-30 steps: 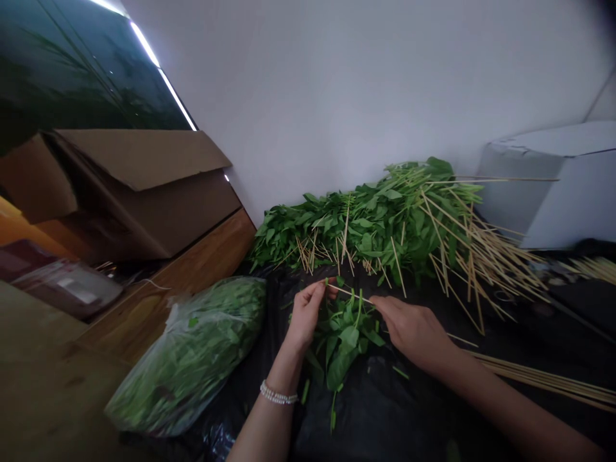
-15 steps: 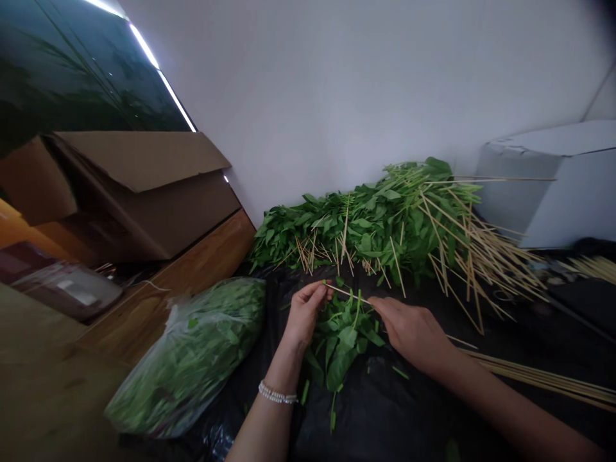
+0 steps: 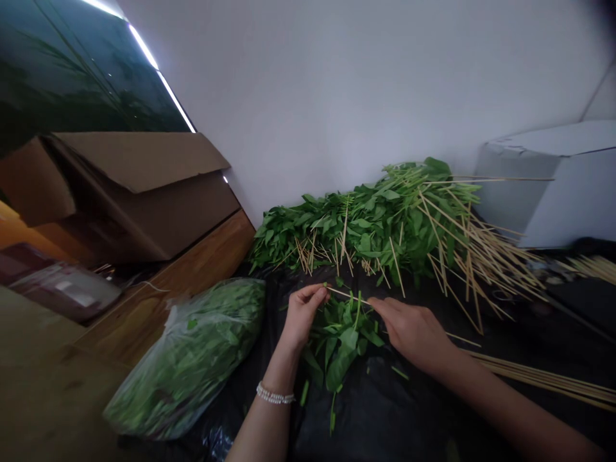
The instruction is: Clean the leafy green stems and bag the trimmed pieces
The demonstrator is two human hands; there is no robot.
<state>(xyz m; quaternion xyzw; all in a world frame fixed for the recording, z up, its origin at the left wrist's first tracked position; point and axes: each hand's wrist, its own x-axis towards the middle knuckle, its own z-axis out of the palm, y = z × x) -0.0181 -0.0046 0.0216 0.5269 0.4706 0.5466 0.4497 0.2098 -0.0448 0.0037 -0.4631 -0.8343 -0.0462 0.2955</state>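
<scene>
My right hand point(image 3: 409, 330) is closed on a thin bamboo skewer point(image 3: 342, 293), which slants up to the left. At the skewer's far tip, my left hand point(image 3: 303, 311) pinches thumb to fingers; a small green bit of stem shows there, mostly hidden by the fingers. A beaded bracelet is on the left wrist. Under both hands lies a small heap of leafy greens point(image 3: 341, 356) on black plastic sheeting point(image 3: 380, 417). Beyond them is a long pile of leafy greens on skewers point(image 3: 366, 218), with many sticks poking out at the right.
A clear plastic bag of leafy greens point(image 3: 192, 366) lies at the left. Behind it stands an open cardboard box point(image 3: 154, 199) by a wooden board point(image 3: 212, 250). Loose bamboo skewers point(image 3: 543, 378) lie at the right, and a white box point(image 3: 563, 186) stands at the back right.
My left hand has shifted very slightly left and down at the skewer's tip. My right hand and the greens look almost the same.
</scene>
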